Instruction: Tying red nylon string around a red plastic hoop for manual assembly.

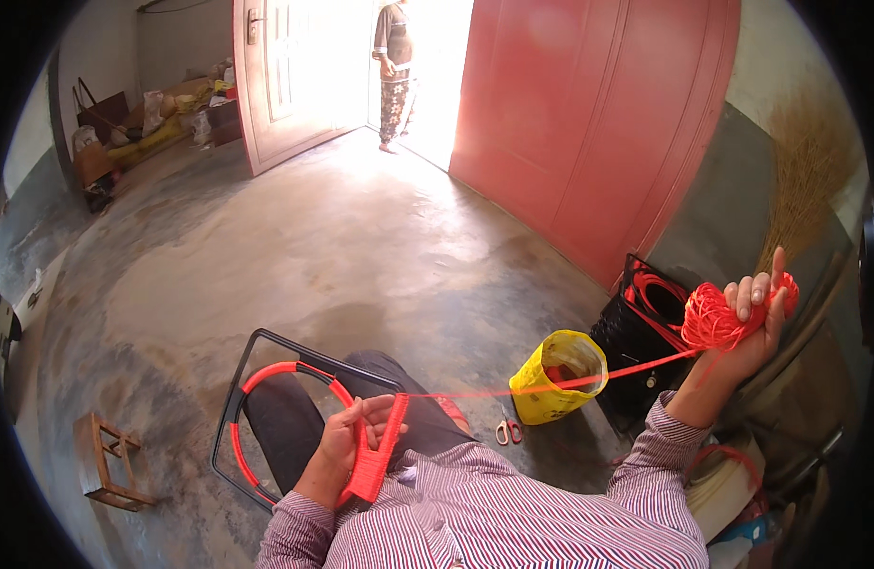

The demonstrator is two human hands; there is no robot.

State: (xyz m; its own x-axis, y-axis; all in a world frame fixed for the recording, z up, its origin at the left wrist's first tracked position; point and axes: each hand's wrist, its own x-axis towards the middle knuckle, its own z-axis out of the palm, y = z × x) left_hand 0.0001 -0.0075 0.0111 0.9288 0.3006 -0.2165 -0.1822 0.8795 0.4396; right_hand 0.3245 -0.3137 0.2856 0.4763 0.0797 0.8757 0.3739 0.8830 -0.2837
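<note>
Across my lap lies a black wire frame with a round hoop inside it, partly wrapped in red cord. My left hand is closed on the frame's right side, by a tightly wound red band. Raised far out to the right, my right hand grips a loose bundle of red cord, its index finger pointing up. A red strand runs taut from the top of the wound band to the bundle.
A yellow bag stands open on the floor, orange-handled scissors beside it. Behind it sits a black container with red coils. A wooden stool stands left, a broom right. A person stands in the doorway.
</note>
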